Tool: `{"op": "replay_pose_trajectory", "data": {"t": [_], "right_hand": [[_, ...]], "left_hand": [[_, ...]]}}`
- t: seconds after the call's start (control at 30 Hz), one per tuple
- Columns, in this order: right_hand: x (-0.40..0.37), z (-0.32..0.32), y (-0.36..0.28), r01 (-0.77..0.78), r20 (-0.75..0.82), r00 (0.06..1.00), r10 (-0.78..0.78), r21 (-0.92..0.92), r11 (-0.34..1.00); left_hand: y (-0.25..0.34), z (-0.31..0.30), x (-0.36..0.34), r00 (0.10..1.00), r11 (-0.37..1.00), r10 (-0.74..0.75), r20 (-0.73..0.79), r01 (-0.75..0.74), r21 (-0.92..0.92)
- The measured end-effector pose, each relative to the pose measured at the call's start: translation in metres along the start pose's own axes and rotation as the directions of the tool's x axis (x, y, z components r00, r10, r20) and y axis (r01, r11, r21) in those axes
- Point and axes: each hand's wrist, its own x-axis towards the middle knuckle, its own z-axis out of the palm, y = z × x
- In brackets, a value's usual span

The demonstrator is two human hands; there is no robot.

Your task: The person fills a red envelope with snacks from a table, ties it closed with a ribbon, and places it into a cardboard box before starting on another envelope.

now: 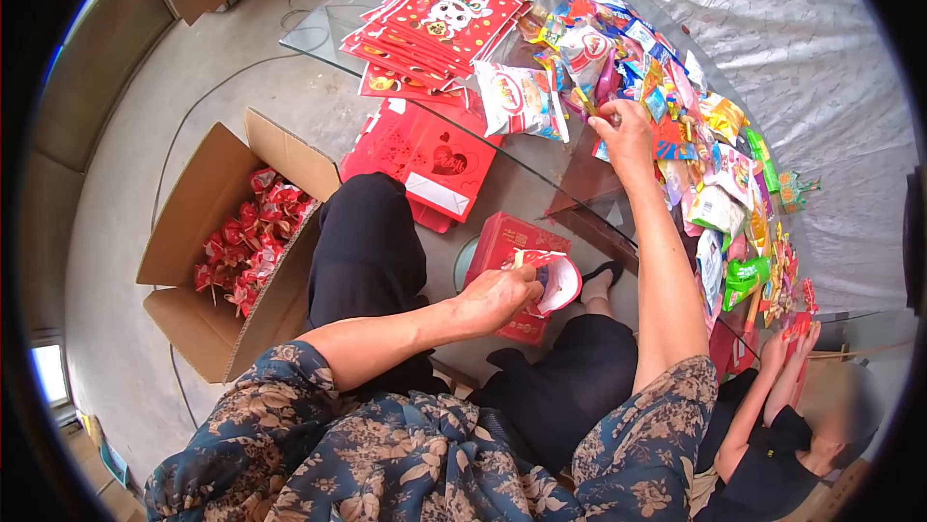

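My left hand (500,296) is closed on the rim of a red paper gift bag (558,281), held over my lap with its white inside showing. My right hand (626,133) reaches over the glass table to the near edge of a heap of wrapped sweets and snacks (666,97). Its fingers are pinched together; what they hold is too small to make out. Left of that hand lies a white snack packet (521,100). Behind the packet is a stack of red bags printed with a white cartoon figure (449,15).
An open cardboard box (183,232) holding red wrapped pieces (253,242) stands on the floor at left. Red boxes (430,160) lie below the glass table's edge (541,174). At lower right, another person (772,435) holds a red item (796,329).
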Motion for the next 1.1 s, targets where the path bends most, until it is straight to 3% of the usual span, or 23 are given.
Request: {"op": "replay_pose_trajectory", "data": {"t": [0.03, 0.13, 0.23, 0.37, 0.53, 0.7, 0.73, 0.8, 0.9, 1.03, 1.1], "right_hand": [[0.0, -0.001, 0.001, 0.021, -0.028, 0.999, -0.021, 0.007, 1.0], [0.0, -0.003, 0.005, -0.304, 0.009, 0.946, 0.324, 0.373, 0.877], [-0.008, -0.011, -0.002, -0.238, -0.134, 0.927, 0.35, 0.512, 0.825], [-0.058, -0.045, -0.043, -0.315, 0.038, 0.916, 0.4, 0.685, 0.657], [-0.155, -0.061, -0.09, -0.54, 0.261, 0.815, 0.518, 0.668, 0.512], [-0.225, -0.039, -0.097, -0.659, 0.464, 0.747, 0.476, 0.606, 0.445], [-0.228, -0.038, -0.101, -0.665, 0.473, 0.745, 0.47, 0.582, 0.468], [-0.227, -0.038, -0.107, -0.665, 0.481, 0.747, 0.46, 0.512, 0.544], [-0.208, -0.044, -0.107, -0.442, 0.21, 0.897, 0.39, 0.49, 0.752], [-0.171, -0.051, -0.079, -0.354, 0.081, 0.925, 0.371, 0.534, 0.767], [-0.144, -0.061, -0.076, -0.372, 0.042, 0.921, 0.388, 0.402, 0.837]], "left_hand": [[0.0, 0.0, 0.0, 1.0, 1.0, -0.001, 0.002, 0.001, 0.002], [0.003, -0.002, 0.0, 1.0, 1.0, -0.004, 0.004, 0.004, 0.022], [0.0, -0.001, -0.002, 1.0, 1.0, -0.005, -0.014, 0.006, 0.021], [-0.005, 0.0, -0.004, 1.0, 0.999, -0.006, -0.002, 0.006, 0.032], [-0.002, -0.002, -0.006, 1.0, 0.999, -0.017, -0.002, 0.017, 0.046], [0.001, -0.001, -0.012, 1.0, 0.997, -0.021, 0.006, 0.02, 0.08], [0.001, -0.002, -0.013, 0.997, 0.993, -0.054, 0.056, 0.048, 0.106], [0.0, -0.001, -0.016, 1.0, 0.999, -0.004, 0.0, 0.004, 0.038], [-0.001, -0.004, -0.019, 1.0, 0.998, -0.01, 0.0, 0.01, 0.056], [0.003, -0.009, -0.018, 0.999, 0.997, -0.026, 0.038, 0.023, 0.068], [0.004, -0.011, -0.018, 0.999, 0.999, -0.017, 0.033, 0.015, 0.05]]}}
